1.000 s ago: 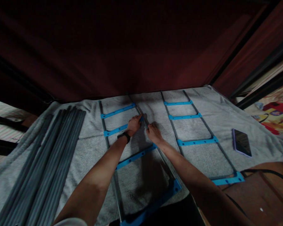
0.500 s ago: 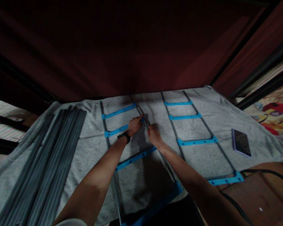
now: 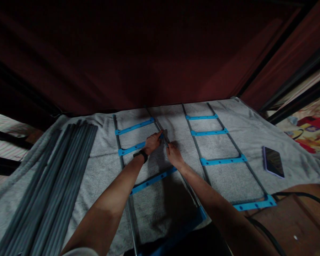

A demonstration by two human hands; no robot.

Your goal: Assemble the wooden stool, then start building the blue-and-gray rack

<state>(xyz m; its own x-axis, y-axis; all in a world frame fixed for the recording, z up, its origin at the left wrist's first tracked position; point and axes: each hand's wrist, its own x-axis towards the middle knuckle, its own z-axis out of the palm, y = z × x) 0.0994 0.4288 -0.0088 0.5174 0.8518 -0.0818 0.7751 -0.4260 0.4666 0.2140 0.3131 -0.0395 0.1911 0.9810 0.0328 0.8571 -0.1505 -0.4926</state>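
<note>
My left hand, with a dark watch on the wrist, is closed on the right end of a blue crossbar. Just to its right, my right hand has its fingers wrapped round a grey tube that runs along this ladder-like frame's right side. The crossbar's joint with the tube is partly hidden by my fingers. Another grey tube forms the left side. A farther blue crossbar and a nearer one span the two sides; one more lies close to my body.
A second frame of grey tubes and blue crossbars lies to the right. Several loose grey tubes are bundled at the left. A phone rests on the grey blanket. A dark red panel stands behind; a black cable is lower right.
Both hands stay almost in the same place, on the crossbar and the tube. Only a very slight shift of the hands and arms shows.
</note>
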